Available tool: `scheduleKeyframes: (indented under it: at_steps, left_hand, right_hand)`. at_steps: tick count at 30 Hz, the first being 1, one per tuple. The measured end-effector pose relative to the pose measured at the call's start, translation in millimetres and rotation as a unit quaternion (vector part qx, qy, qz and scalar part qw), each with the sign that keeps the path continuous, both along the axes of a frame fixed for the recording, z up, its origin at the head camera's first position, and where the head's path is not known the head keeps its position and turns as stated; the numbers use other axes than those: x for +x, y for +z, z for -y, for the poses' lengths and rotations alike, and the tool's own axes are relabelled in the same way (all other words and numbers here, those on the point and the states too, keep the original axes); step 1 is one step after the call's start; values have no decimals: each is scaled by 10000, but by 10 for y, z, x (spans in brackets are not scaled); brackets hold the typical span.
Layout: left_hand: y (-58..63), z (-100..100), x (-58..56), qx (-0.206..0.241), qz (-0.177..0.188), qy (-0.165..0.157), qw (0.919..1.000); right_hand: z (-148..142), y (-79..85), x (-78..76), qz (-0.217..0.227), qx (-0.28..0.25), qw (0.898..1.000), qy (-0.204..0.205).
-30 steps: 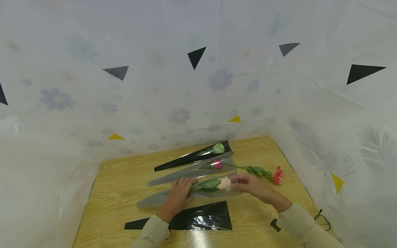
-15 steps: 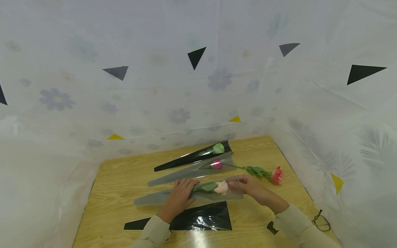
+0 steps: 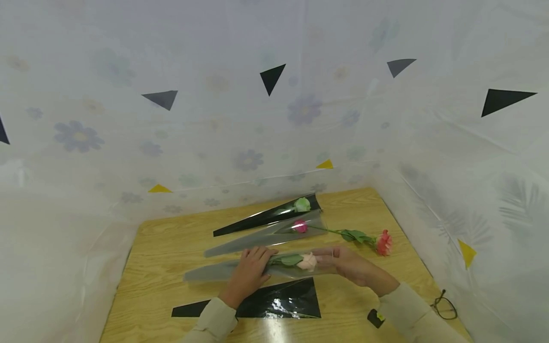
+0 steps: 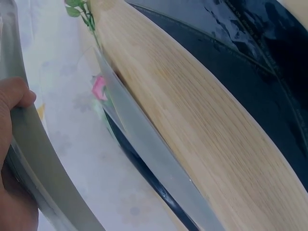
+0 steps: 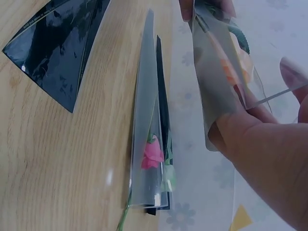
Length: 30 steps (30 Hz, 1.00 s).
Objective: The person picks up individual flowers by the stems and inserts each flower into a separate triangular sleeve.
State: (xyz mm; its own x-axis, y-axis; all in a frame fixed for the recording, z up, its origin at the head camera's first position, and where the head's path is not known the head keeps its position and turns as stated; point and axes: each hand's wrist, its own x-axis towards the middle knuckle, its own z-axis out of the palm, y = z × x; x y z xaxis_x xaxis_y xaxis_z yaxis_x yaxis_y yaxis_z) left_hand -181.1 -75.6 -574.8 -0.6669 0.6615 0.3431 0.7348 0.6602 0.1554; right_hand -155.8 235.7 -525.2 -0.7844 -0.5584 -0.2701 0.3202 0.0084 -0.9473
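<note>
A grey, clear-fronted flower sleeve [image 3: 208, 272] is held above the table, with a pale peach rose [image 3: 308, 261] and its green leaves inside. My left hand [image 3: 249, 277] grips the sleeve around its middle; in the left wrist view the thumb [image 4: 21, 91] lies over the grey film. At the wide end, my right hand [image 3: 360, 270] holds the sleeve's mouth beside the bloom. Some right fingers show through the clear film, and I cannot tell exactly which lie inside. The right wrist view has the rose [image 5: 236, 67] partly hidden behind the film.
Behind lie a grey sleeve [image 3: 240, 243] with a pink rose [image 3: 300, 226] and a black sleeve [image 3: 253, 222] with a green rose [image 3: 302, 205]. A coral carnation [image 3: 383, 243] lies at right. In front are a flat black sleeve [image 3: 279, 300], a small black object [image 3: 375, 318] and a cord [image 3: 446, 307].
The rose and sleeve have shifted slightly, with the bloom now lower and deeper within the film. My right hand has moved from the bloom to the sleeve's mouth. The left hand keeps its grip.
</note>
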Motion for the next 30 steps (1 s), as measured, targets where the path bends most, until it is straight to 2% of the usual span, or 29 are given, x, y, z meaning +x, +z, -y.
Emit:
scheduleKeyframes:
  at_steps: [4,9,16,19,25,30]
  left_hand:
    - [-20,33,-15,-76,129,145,9998]
    - [-19,74,-14,-109,125,230,9996]
    - [30,52,18,-129,81,90,9998]
    - [29,36,23,-86,113,47,9999]
    - [-32,54,4,-15,145,97,9998]
    - [-107,179,-22,17,159,245,9996]
  right_hand:
    - [1,30,1,-7,-101,9998,187]
    - [-9,33,3,55,-257,9995,187]
    - [21,-1,22,-263,371,9986,272]
    - [38,-1,28,-277,346,9988,228]
    - [17,-17,13,-246,295,9989,258]
    - [-112,-4,-14,-440,356,9976,405]
